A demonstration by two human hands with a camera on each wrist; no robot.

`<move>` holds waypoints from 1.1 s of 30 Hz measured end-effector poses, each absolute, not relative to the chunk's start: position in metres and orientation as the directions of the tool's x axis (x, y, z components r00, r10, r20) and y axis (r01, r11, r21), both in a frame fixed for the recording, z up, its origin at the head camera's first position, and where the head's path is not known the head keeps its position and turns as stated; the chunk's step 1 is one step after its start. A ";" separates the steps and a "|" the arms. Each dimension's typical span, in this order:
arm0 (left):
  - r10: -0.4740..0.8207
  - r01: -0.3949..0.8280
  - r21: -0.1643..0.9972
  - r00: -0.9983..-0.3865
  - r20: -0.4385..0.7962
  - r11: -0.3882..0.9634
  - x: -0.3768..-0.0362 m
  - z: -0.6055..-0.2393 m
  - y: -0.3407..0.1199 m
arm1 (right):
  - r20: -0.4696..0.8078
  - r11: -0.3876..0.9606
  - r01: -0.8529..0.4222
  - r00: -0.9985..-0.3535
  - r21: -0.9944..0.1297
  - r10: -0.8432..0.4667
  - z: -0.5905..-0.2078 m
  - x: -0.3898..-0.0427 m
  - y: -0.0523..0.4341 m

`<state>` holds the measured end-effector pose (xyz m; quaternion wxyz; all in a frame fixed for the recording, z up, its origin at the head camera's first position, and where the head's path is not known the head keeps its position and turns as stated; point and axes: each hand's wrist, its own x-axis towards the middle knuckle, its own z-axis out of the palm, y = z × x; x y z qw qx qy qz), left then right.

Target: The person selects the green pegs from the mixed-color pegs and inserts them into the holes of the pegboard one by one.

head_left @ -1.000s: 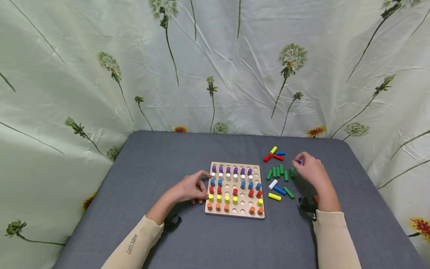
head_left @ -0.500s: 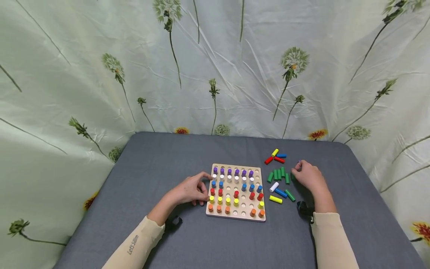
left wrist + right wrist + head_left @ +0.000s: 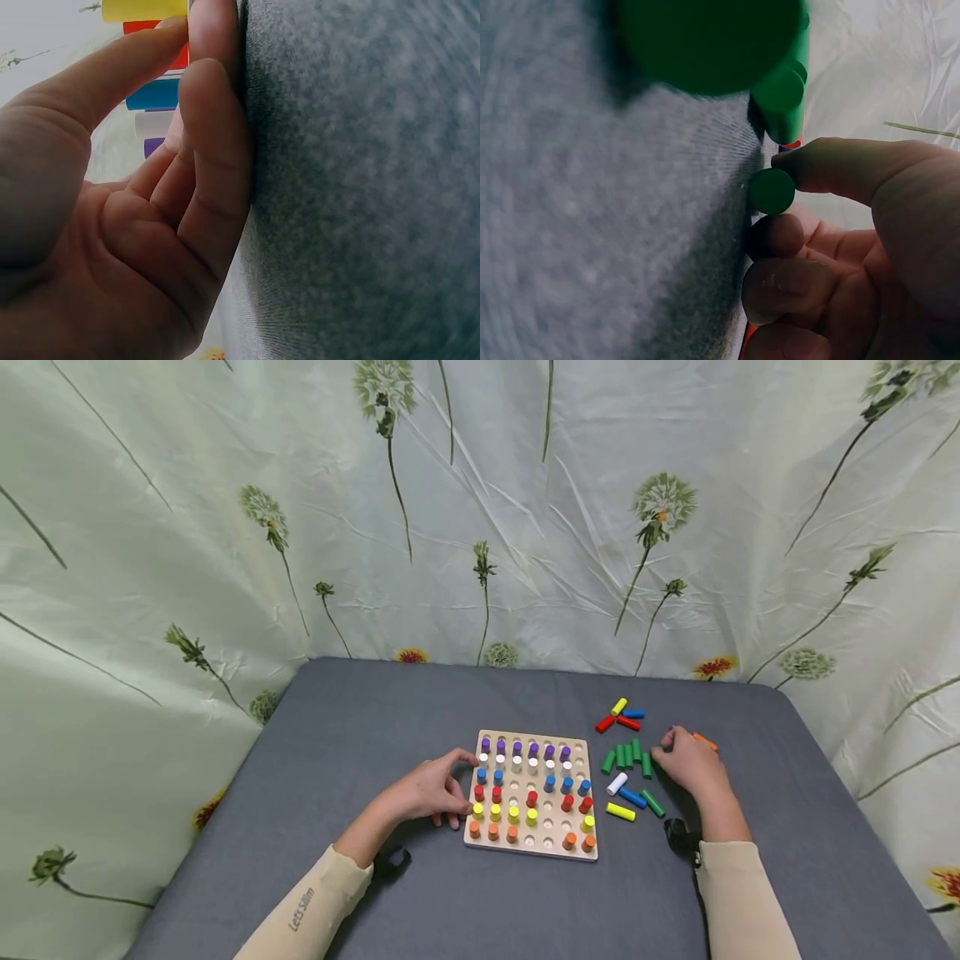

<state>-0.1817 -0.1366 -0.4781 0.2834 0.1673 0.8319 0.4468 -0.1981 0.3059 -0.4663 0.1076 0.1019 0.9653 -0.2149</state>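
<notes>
A wooden peg board [image 3: 543, 853] lies mid-table with rows of purple, white, blue, red, yellow and orange pegs standing in it and several holes bare. My left hand [image 3: 462, 789] rests on the table, relaxed fingers [image 3: 214, 90] touching the board's left edge. My right hand [image 3: 666, 753] lies right of the board beside a row of green pegs [image 3: 626, 756]. In the right wrist view, thumb and curled forefinger pinch the end of a green peg [image 3: 771, 191] lying on the cloth.
Loose pegs lie right of the board: white [image 3: 617, 783], blue [image 3: 632, 797], yellow [image 3: 620, 812], green [image 3: 652, 802], plus a red, yellow and blue group [image 3: 622, 717] farther back. An orange peg [image 3: 705, 742] lies beyond my right hand. A flowered curtain rings the grey table [image 3: 420, 710].
My right hand slid nearer and down onto the green pegs. The purple peg seen at its fingertips no longer shows. The orange peg now shows behind it. The left hand stayed put.
</notes>
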 end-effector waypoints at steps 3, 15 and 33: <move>0.521 -0.003 0.834 -0.780 -0.347 0.552 -0.181 -0.479 -0.136 | -0.255 0.891 0.239 -0.956 -0.386 0.146 -0.467 -0.198 0.306; 0.523 -0.067 0.851 -0.763 -0.380 0.520 -0.180 -0.480 -0.136 | -0.186 0.876 0.199 -0.974 -0.439 0.128 -0.466 -0.197 0.303; 0.525 -0.115 0.868 -0.755 -0.393 0.484 -0.182 -0.481 -0.138 | -0.019 0.868 0.090 -0.995 -0.488 0.093 -0.444 -0.193 0.278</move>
